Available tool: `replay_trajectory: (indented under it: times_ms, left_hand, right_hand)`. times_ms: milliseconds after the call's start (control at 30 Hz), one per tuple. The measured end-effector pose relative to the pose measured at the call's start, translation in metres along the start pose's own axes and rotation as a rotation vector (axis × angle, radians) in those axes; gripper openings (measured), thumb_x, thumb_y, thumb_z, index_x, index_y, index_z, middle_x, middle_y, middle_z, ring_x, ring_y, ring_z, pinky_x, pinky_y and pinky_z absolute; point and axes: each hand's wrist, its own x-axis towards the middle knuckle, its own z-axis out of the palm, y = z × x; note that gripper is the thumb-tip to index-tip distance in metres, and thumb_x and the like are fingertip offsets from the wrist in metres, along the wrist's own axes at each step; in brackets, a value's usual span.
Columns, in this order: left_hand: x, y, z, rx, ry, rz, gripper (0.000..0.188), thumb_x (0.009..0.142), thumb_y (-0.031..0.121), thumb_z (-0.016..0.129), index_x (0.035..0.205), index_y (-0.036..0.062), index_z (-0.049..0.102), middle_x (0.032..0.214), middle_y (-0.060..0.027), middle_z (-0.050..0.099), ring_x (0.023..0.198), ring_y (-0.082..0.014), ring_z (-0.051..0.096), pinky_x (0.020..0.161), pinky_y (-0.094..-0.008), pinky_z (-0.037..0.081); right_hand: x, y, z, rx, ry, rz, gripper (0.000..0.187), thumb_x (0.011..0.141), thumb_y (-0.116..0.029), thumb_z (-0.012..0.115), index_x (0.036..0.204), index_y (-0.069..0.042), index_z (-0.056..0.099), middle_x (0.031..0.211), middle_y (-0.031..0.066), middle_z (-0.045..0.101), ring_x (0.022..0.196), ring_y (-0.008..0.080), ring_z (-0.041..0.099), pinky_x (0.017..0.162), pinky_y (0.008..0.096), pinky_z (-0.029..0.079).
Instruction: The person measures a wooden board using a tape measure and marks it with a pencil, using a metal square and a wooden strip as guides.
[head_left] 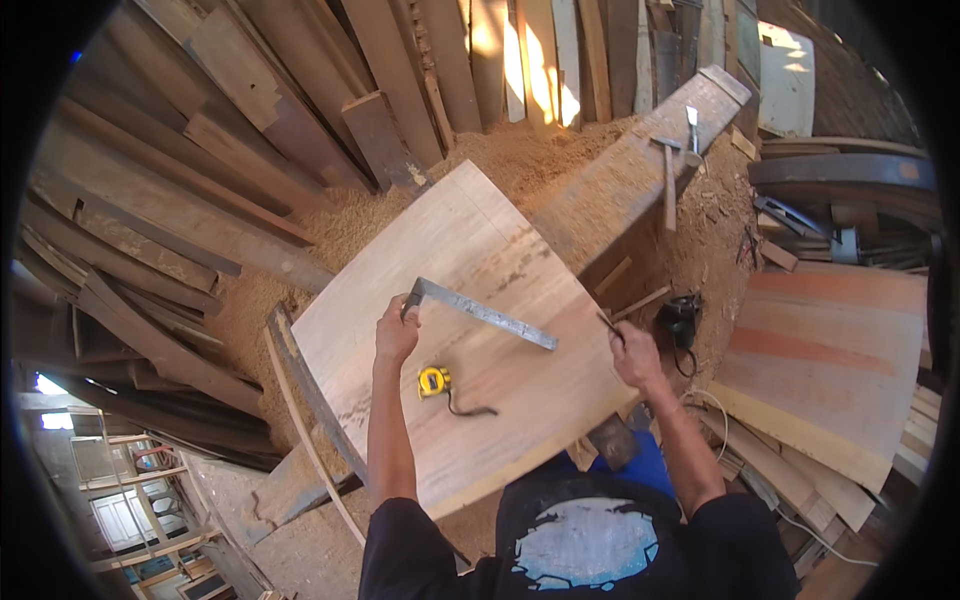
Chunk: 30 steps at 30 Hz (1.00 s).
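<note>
A broad pale wooden panel [400,260] lies in front of me, marked by dark stains and a faint line near its far corner. My left hand [397,335] grips the short arm of a metal try square [485,314], whose long blade slants across the panel toward the right. Near the panel's right edge my right hand [637,357] is closed around a thin dark pencil-like stick [609,325]. Between my forearms a yellow tape measure [433,381] rests on the panel, its black strap [471,409] trailing to the right.
A hammer [669,180] and a chisel [693,135] lie on a thick plank [620,165] at the far right. A dark power tool [680,318] sits in sawdust right of the panel. Another wide panel [820,350] lies further right. Many boards [240,80] lean behind and left.
</note>
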Motion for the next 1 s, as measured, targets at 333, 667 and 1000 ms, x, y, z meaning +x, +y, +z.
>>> replay_trajectory:
  times_ms: [333,667,1000]
  left_hand:
    - [0.209,-0.08,-0.001,0.367,0.146,0.268,0.042,0.096,0.017,0.064,0.138,0.0191,0.061,0.12,-0.0196,0.064,0.115,-0.0401,0.061,0.098,-0.0566,0.046]
    - [0.262,-0.059,0.026,0.068,0.007,0.303,0.049,0.095,0.016,0.068,0.142,0.0272,0.063,0.132,-0.0143,0.063,0.121,-0.0355,0.057,0.109,-0.048,0.043]
    - [0.253,-0.037,0.004,0.278,-0.222,0.335,0.044,0.089,0.031,0.079,0.131,0.0384,0.072,0.158,-0.0034,0.046,0.142,-0.0293,0.039,0.122,-0.0444,0.029]
  right_hand:
    - [0.093,-0.092,0.108,-0.132,-0.047,-0.167,0.018,0.093,-0.015,0.064,0.108,-0.006,0.065,0.089,0.0182,0.068,0.085,0.0394,0.068,0.074,0.0499,0.053]
    - [0.182,-0.132,0.158,-0.187,0.077,-0.328,0.022,0.091,-0.017,0.069,0.11,-0.006,0.065,0.087,0.0147,0.065,0.08,0.0371,0.065,0.07,0.0482,0.05]
    - [0.223,-0.179,0.202,-0.102,-0.008,-0.438,0.033,0.085,-0.02,0.076,0.116,-0.008,0.071,0.091,0.0097,0.066,0.09,0.0311,0.064,0.079,0.0454,0.048]
